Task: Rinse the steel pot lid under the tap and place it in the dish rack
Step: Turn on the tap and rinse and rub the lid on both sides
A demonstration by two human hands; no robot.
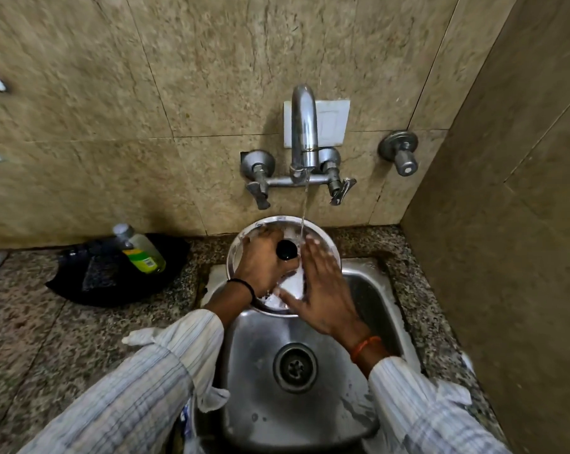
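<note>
The round steel pot lid with a black knob is held over the back of the steel sink, tilted toward me. A thin stream of water falls from the wall tap onto it, just right of the knob. My left hand grips the lid by its left side, fingers next to the knob. My right hand lies flat with spread fingers on the lid's wet, soapy right part. No dish rack is in view.
A black tray on the granite counter left of the sink holds a scrub pad and a green dish-soap bottle. A separate valve sticks out of the wall at right. A side wall closes the right.
</note>
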